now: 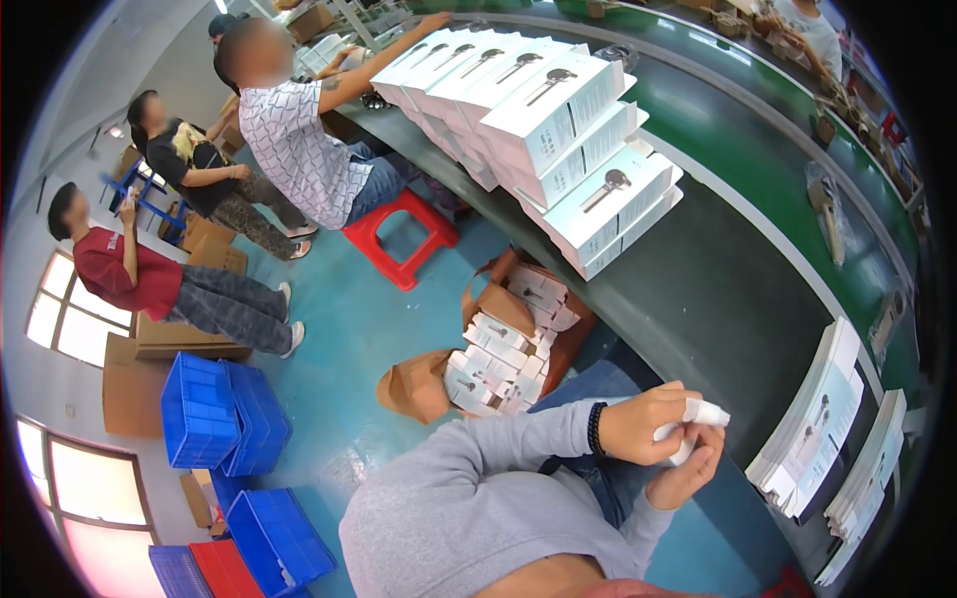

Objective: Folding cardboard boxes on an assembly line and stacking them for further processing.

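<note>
My left hand (640,427), with a dark beaded bracelet at the wrist, and my right hand (688,476) meet over the table's near edge. Their fingers are curled around a small white object (682,450), mostly hidden, so its kind cannot be told. A white wrap (706,412) covers a finger at the top of this grip. Beyond my hands, on the dark tabletop (698,299), rises a stack of white and pale-blue printed cartons (623,194). Flat, folded cartons (819,429) lie in a pile to the right, with a second pile (869,478) beside it.
A brown carton (571,349) on the floor holds several small boxes. Left of it are a red stool (404,239) and blue crates (199,409). A green conveyor (758,140) runs beyond the table. A seated person (304,140) reaches towards the stack; two others stand behind.
</note>
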Available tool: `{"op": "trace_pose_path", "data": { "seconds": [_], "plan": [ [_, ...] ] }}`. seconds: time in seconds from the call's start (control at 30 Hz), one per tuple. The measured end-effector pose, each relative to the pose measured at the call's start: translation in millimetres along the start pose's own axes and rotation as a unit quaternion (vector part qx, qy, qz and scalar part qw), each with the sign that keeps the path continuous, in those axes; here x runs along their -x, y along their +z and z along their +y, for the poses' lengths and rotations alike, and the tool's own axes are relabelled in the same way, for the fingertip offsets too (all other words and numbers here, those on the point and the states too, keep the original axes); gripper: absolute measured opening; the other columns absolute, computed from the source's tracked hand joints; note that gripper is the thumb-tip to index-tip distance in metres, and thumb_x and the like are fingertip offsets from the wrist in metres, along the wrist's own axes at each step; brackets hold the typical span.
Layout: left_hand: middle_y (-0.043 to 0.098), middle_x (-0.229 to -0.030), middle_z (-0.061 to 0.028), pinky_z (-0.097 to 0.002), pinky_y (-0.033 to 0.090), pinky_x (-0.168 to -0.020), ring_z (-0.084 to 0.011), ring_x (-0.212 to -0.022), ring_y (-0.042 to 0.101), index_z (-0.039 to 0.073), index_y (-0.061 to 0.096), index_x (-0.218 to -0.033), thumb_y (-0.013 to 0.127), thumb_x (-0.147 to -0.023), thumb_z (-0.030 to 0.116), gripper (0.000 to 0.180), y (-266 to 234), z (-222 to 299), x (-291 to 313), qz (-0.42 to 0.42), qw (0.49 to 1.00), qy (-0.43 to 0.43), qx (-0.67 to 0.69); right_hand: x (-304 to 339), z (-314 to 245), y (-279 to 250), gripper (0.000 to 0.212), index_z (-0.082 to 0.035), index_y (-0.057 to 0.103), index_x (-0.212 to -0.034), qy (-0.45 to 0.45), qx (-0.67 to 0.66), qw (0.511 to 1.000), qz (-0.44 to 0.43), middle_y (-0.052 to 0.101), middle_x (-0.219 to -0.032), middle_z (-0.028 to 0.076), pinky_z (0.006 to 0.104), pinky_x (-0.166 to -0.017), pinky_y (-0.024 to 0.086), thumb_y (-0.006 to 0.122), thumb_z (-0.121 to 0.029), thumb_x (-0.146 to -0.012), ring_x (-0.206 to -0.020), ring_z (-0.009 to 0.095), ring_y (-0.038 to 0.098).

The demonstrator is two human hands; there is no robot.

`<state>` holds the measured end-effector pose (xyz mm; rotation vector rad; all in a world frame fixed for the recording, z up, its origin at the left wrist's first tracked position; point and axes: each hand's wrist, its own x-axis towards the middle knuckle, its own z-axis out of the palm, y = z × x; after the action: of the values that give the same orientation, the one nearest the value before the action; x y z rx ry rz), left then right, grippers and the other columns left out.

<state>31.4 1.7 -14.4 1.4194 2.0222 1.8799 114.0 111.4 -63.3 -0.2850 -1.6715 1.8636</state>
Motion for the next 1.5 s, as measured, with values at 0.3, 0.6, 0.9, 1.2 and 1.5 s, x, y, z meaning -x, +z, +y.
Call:
{"op": "trace_pose_path", "data": {
  "seconds": [0.3, 0.6, 0.9, 1.2, 1.5],
  "plan": [
    [0.046, -0.109, -0.0124, -0.0325, 0.043, -0.074, -0.0238, -0.09, 0.05, 0.004, 0.044, -0.116, 0.09, -0.042, 0.032, 0.092, -14.9, -7.5, 7.5, 0.019, 0.999, 0.043, 0.002, -14.2, -18.6, 13.8, 0.026, 0.0, 0.043, -0.106, 0.141, -0.116, 0.972, -0.149, 0.048, -0.106, 0.01, 0.0266, -0.079, 0.046, 0.056, 0.0, -0.083, -0.096, 0.016, 0.053],
    [0.045, -0.114, -0.0134, -0.0294, 0.042, -0.068, -0.0165, -0.081, 0.046, 0.018, 0.024, -0.138, 0.089, -0.034, 0.04, 0.124, 1.2, -9.3, 3.4, -0.004, 0.992, 0.11, -0.062, -12.7, -20.7, 4.7, 0.027, -0.001, 0.039, -0.103, 0.201, -0.141, 0.962, -0.123, 0.046, -0.106, 0.009, 0.0235, -0.066, 0.052, 0.054, 0.004, -0.081, -0.087, 0.015, 0.058],
    [0.044, -0.115, -0.0139, -0.0285, 0.042, -0.067, -0.0169, -0.081, 0.046, 0.016, 0.024, -0.137, 0.089, -0.033, 0.041, 0.125, -4.0, -11.0, 7.2, 0.003, 0.987, 0.123, -0.108, -11.2, -10.1, 2.0, 0.05, -0.003, 0.033, -0.121, 0.193, -0.149, 0.962, -0.125, 0.044, -0.114, 0.011, 0.0253, -0.069, 0.051, 0.06, -0.002, -0.078, -0.093, 0.016, 0.056],
    [0.05, -0.116, -0.0197, -0.036, 0.043, -0.083, -0.0245, -0.101, 0.052, 0.001, 0.042, -0.123, 0.086, -0.047, 0.035, 0.094, -45.8, 30.8, -20.2, -0.133, 0.983, -0.027, -0.124, -17.4, -30.5, -4.6, 0.083, -0.001, 0.04, -0.128, -0.051, 0.166, 0.957, -0.231, 0.054, -0.11, 0.018, 0.0308, -0.069, 0.049, 0.081, -0.024, -0.059, -0.086, 0.026, 0.06],
    [0.037, -0.124, -0.0183, -0.0383, 0.038, -0.091, -0.0269, -0.113, 0.044, 0.002, 0.007, -0.136, 0.069, -0.076, 0.021, 0.088, -124.6, 36.3, -22.6, 0.308, 0.928, 0.111, -0.18, -53.3, -71.2, -70.0, 0.066, -0.004, 0.046, -0.123, -0.284, 0.395, 0.873, -0.024, 0.048, -0.122, 0.018, 0.0375, -0.089, 0.037, 0.07, -0.036, -0.071, -0.109, 0.03, 0.047]
  ]
}}
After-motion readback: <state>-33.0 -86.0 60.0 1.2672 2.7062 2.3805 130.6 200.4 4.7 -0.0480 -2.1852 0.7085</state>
